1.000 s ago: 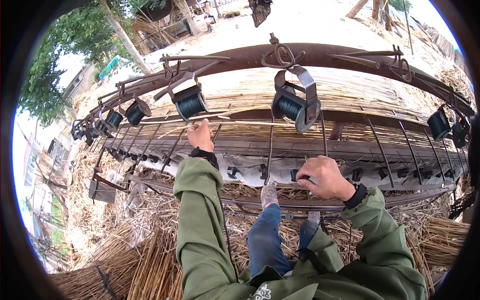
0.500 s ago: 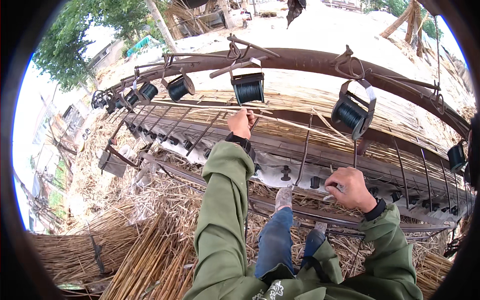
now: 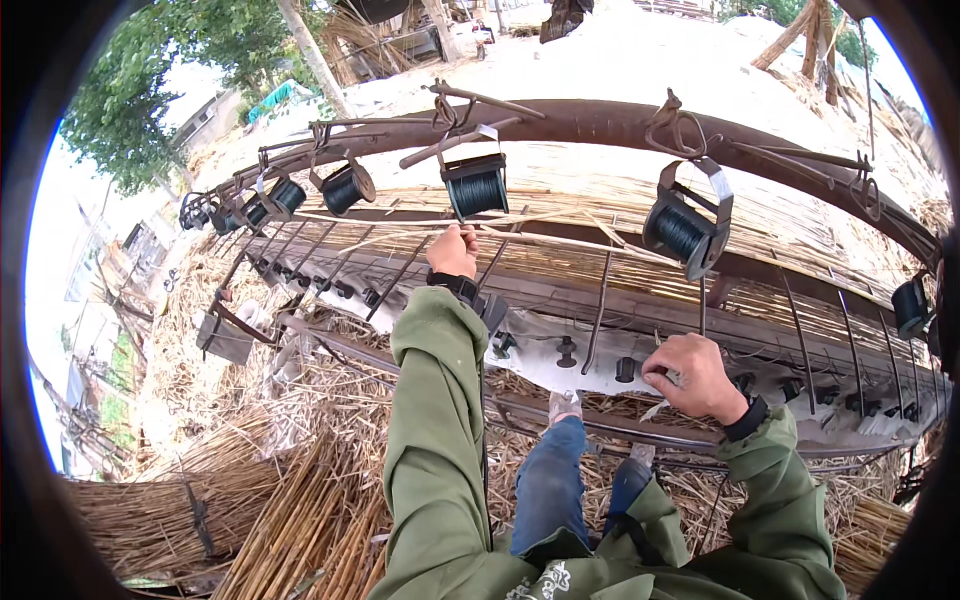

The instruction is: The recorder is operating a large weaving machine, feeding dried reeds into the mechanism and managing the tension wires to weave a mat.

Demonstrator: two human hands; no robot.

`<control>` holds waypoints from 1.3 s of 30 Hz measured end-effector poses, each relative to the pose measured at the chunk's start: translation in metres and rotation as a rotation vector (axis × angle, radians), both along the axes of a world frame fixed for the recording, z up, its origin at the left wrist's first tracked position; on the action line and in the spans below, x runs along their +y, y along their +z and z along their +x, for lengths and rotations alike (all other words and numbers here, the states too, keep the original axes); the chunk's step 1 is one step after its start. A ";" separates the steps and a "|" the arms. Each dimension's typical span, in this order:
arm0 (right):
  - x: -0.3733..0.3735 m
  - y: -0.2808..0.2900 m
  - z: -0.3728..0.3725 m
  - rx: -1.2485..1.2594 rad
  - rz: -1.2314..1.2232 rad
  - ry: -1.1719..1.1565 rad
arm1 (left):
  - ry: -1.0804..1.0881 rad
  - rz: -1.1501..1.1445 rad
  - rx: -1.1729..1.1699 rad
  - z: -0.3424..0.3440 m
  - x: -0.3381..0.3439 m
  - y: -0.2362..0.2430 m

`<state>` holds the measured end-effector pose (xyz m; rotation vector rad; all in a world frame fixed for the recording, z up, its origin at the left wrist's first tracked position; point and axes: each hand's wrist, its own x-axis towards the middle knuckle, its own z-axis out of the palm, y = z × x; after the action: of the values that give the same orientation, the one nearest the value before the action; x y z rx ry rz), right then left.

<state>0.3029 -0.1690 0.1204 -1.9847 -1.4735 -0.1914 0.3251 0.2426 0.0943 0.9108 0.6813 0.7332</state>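
Observation:
My left hand (image 3: 456,250) is closed on a thin pale reed (image 3: 545,233) beneath a hanging spool of dark green wire (image 3: 475,190). Loose reeds lie across the layer of straw-coloured reeds (image 3: 575,197) on the rusty metal frame (image 3: 590,120). My right hand (image 3: 682,378) is curled closed beside the white-covered rail (image 3: 535,350), below another hanging spool (image 3: 676,227); what it holds, if anything, is hidden. Bent metal rods (image 3: 600,310) cross the rail, and small dark fittings (image 3: 565,352) sit along it.
Bundles of dry reeds (image 3: 180,505) lie at the lower left, with loose straw around the frame. More spools (image 3: 345,190) hang leftward along the bar. A metal box (image 3: 226,335) is at the frame's left. Trees and stacked poles stand behind; my legs (image 3: 550,485) are below.
The view has turned left, shifting the frame rightward in the picture. My left hand stays near the hanging spool at the reeds, and my right hand stays curled by the rail.

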 end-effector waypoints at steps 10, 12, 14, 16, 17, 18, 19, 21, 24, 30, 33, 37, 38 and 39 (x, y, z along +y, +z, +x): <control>-0.005 -0.009 0.005 0.023 0.062 -0.029 | 0.025 -0.129 0.028 0.024 0.041 -0.041; 0.000 -0.008 0.002 0.026 0.061 0.003 | 0.024 0.178 0.046 0.004 0.074 -0.060; -0.004 -0.009 0.005 0.023 0.046 -0.007 | 0.037 0.676 0.236 0.004 0.063 -0.068; -0.016 -0.017 0.013 0.025 0.011 -0.063 | 0.198 0.041 0.112 0.030 -0.007 -0.025; -0.013 -0.014 0.010 0.029 -0.019 -0.047 | 0.271 0.170 0.228 0.025 -0.013 -0.016; -0.010 -0.012 0.007 0.025 -0.003 -0.035 | 0.347 0.297 0.346 0.019 -0.016 -0.009; -0.006 -0.012 0.005 0.022 0.013 -0.022 | 0.544 0.652 0.333 0.017 -0.021 -0.011; -0.015 -0.016 0.011 0.016 0.026 -0.049 | 0.323 1.157 0.452 0.021 -0.071 0.010; -0.011 -0.015 0.009 0.009 0.051 -0.028 | 0.075 1.710 0.462 0.006 -0.099 0.012; -0.008 -0.015 0.006 0.016 0.038 -0.031 | -0.033 1.810 0.403 0.004 -0.113 0.001; -0.009 -0.014 0.007 0.010 0.058 -0.028 | -0.086 1.785 0.321 0.012 -0.119 0.000; -0.012 -0.016 0.009 0.020 0.062 -0.033 | -0.053 1.746 0.156 0.017 -0.138 0.000; -0.012 -0.016 0.009 0.017 0.067 -0.034 | -0.062 1.766 0.167 0.014 -0.141 0.001; -0.011 -0.016 0.009 0.020 0.055 -0.037 | -0.069 1.785 0.182 0.007 -0.143 0.001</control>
<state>0.3116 -0.1800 0.1049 -1.9660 -1.4050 -0.2252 0.3318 0.1000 0.0950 2.6100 -0.0525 1.1528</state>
